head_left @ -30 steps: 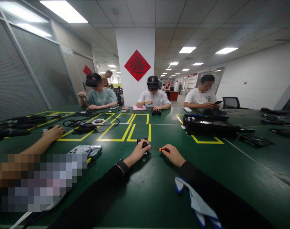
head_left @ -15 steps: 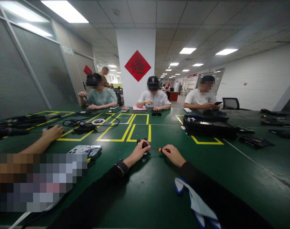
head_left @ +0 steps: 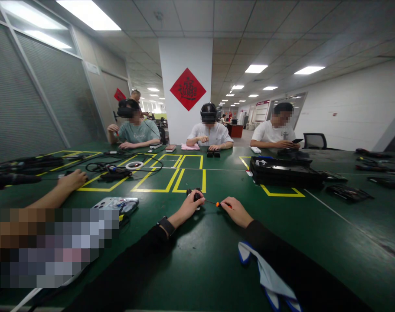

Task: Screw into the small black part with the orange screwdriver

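Observation:
My left hand (head_left: 188, 207) is closed around a small black device (head_left: 194, 194) resting at the green table (head_left: 217, 255); much of the device is hidden by the fingers. My right hand (head_left: 236, 211) pinches a screwdriver (head_left: 218, 204) with an orange handle. Its thin metal shaft points left, and the tip reaches the side of the device by my left fingers. Whether the tip sits in a screw is too small to tell. A light blue cloth (head_left: 271, 275) with dark blue edging lies beside my right forearm.
Another person's hand (head_left: 73, 179) rests on the table at left, near black cables (head_left: 115, 171) and a white cable coil (head_left: 134, 166). A long black case (head_left: 282, 173) stands at right. Yellow tape (head_left: 188, 190) marks the tabletop. Several people sit across the table.
My hands, the device and the screwdriver hold nearly the same place; the orange handle looks slightly turned in my right fingers. In the background, a standing person has shifted left.

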{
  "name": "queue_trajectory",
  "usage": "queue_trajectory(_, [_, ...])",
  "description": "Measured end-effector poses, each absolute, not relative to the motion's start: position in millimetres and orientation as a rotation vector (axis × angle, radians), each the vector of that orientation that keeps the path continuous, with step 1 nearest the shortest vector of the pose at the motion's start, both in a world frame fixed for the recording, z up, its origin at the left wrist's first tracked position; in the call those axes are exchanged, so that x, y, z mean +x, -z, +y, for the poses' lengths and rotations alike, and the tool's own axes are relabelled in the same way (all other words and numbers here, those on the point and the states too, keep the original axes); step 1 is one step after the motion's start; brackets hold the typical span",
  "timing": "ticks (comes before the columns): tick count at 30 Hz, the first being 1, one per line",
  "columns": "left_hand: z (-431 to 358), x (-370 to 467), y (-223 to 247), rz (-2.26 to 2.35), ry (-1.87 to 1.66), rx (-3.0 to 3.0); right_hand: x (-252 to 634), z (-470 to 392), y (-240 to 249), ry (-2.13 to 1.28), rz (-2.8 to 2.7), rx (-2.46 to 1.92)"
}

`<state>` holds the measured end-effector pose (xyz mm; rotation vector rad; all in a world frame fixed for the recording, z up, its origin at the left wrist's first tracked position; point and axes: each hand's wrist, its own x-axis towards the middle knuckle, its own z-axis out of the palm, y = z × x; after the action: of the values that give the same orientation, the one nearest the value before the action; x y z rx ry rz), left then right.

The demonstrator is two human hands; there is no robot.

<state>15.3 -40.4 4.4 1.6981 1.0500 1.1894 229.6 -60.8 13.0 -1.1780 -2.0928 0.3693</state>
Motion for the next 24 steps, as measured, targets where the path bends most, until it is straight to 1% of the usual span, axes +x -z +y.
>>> queue_trajectory(16, [-35.6, 14.4, 1.3, 1.015, -1.206, 1.694, 228.9, -59.9, -9.5, -0.420, -2.041, -1.161])
queue_trajectory(24, [-37.7, 14.9, -1.5, 1.014, -1.215, 1.701, 230.5, -60.0, -12.3, -0.380, -2.065, -1.146])
